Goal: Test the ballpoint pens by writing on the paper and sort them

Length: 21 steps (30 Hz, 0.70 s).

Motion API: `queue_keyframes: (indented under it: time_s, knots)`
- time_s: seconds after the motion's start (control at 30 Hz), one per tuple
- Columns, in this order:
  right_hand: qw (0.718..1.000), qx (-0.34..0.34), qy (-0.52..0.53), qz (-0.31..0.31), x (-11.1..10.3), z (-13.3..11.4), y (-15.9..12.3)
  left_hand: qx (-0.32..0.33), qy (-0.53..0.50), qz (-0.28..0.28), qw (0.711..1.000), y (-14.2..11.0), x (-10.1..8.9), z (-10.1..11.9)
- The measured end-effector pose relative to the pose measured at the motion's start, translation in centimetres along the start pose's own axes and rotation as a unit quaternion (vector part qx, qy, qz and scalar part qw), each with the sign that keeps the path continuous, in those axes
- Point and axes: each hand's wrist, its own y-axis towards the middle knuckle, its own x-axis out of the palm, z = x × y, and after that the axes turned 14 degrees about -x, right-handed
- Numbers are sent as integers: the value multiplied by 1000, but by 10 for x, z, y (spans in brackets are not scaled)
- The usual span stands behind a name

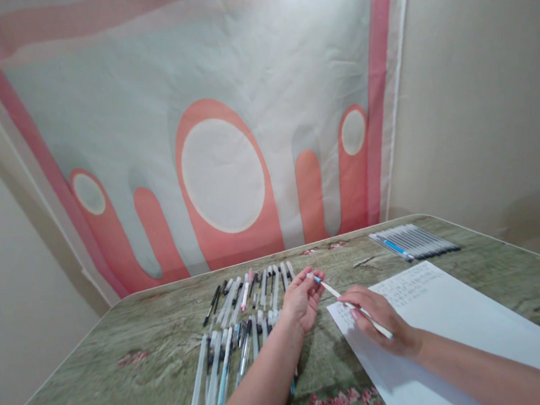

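A slim white pen (331,290) with a blue tip end slants between my two hands. My right hand (386,322) is closed around its barrel, and the rear end sticks out below the fingers. My left hand (301,303) is turned palm up, its curled fingers at the pen's blue end; whether a cap is there is too small to tell. Beneath my right hand lies a white sheet of paper (440,326) with rows of small handwriting near its upper left part. Left of my left forearm, pens (225,367) lie in a row, partly hidden by the arm.
Behind that row lies a second row of pens (245,290), mostly clear-barrelled, some black or pink. A flat set of several pens (418,241), one blue, lies at the back right. The wood-patterned table (99,371) ends before a pink and grey hanging cloth (222,169).
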Motion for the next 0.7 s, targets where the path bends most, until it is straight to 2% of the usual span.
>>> queue_keyframes:
  time_s: [0.4, 0.7]
  knots:
    - [1000, 10, -9, -3, -1, -2, 3, 7, 32, -26, 999, -6, 6, -14]
    - [999, -16, -36, -24, 1, 0, 1, 28, 47, -35, 998, -13, 11, -20]
